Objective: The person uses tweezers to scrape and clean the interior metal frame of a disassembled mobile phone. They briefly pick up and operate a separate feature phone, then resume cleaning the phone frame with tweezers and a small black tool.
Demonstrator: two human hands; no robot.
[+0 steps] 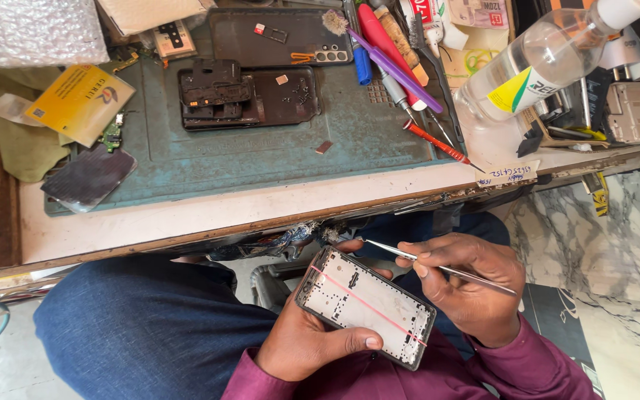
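Phone frame (pixel 365 307): I'm clamping one in my left hand (pixel 307 342) below the table (pixel 187 215) edge, right hand (pixel 475 285) pinching one pair of tweezers (pixel 438 268).

Shiny metal tweezers (pixel 438 268), matt phone frame (pixel 368 302)

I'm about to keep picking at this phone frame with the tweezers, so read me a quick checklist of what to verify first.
1. Left hand has a firm grip on the phone frame: ok.
2. Right hand holds the tweezers pinched: ok.
3. Tweezer tip sits at the frame's top edge: ok.
4. Frame has support underneath: not ok, held above the lap, off the bench.
5. Pink strip across the frame is intact: ok.
6. Whether the tips hold anything: cannot tell.
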